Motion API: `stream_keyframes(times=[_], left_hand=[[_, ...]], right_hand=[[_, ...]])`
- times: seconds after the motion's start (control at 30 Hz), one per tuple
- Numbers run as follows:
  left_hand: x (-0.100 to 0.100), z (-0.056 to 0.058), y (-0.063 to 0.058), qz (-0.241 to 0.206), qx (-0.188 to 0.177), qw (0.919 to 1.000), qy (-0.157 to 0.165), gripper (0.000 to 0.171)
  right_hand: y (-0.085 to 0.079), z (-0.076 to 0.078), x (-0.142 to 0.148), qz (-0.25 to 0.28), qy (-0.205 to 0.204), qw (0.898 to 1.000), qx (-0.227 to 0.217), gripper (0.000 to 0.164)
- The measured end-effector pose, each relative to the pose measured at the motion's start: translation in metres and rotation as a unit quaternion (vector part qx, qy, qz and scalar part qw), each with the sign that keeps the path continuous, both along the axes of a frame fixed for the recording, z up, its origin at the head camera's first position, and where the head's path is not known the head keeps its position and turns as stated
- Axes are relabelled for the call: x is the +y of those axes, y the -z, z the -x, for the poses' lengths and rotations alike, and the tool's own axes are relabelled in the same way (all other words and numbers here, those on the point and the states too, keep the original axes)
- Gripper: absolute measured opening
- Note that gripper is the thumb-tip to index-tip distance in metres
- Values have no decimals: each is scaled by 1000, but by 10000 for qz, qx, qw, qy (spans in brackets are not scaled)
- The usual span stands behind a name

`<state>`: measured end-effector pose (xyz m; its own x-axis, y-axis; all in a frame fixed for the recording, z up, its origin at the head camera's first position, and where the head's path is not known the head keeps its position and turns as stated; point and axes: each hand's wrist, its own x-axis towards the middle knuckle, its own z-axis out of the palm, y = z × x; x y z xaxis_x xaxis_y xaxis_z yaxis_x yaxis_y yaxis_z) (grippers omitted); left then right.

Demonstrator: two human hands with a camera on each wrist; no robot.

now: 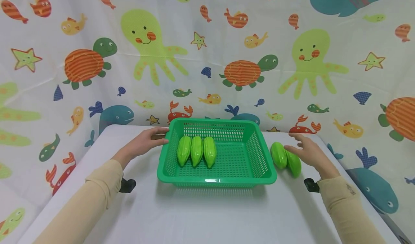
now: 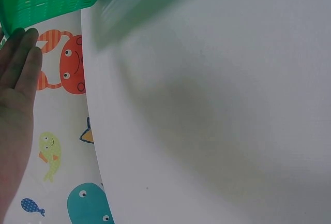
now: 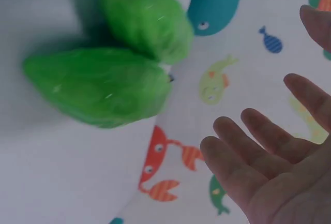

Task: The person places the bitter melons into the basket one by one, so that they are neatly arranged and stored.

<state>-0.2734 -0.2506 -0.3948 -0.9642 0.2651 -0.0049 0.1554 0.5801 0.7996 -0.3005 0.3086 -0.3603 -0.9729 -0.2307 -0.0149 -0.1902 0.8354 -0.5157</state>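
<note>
A green plastic basket [image 1: 223, 180] with slotted walls stands on the white table. Inside, along its left part, three glossy bright green ribbed fruits [image 1: 196, 151] lie side by side, tapering toward me. My left hand [image 1: 144, 143] is at the basket's left rim, fingers extended; whether they touch it I cannot tell. Right of the basket, two more such fruits lie close together, one green fruit [image 1: 278, 155] nearer the basket and another green fruit [image 1: 294, 164] beside it. Over this pair hovers my right hand [image 3: 279, 172], fingers spread and holding nothing.
Behind the white table [image 1: 207, 215] hangs a pale cloth [image 1: 201, 81] printed with sea animals, which also shows along both sides. The basket's right part has bare floor. Dark wrist straps sit below both hands.
</note>
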Motion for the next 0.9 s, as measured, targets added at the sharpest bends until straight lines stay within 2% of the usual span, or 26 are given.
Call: stream_keyframes(times=[0.2, 0.53, 0.9], left_hand=[[0, 1, 1, -11, -26, 10000, 13, 69], [-2, 2, -1, 6, -47, 10000, 6, 70], [-2, 3, 1, -29, -59, 10000, 17, 70]], right_hand=[[20, 3, 20, 28, 81, 9992, -379, 77], [44, 7, 38, 510, 183, 9939, -964, 82], [62, 9, 45, 779, 136, 9901, -1158, 79]])
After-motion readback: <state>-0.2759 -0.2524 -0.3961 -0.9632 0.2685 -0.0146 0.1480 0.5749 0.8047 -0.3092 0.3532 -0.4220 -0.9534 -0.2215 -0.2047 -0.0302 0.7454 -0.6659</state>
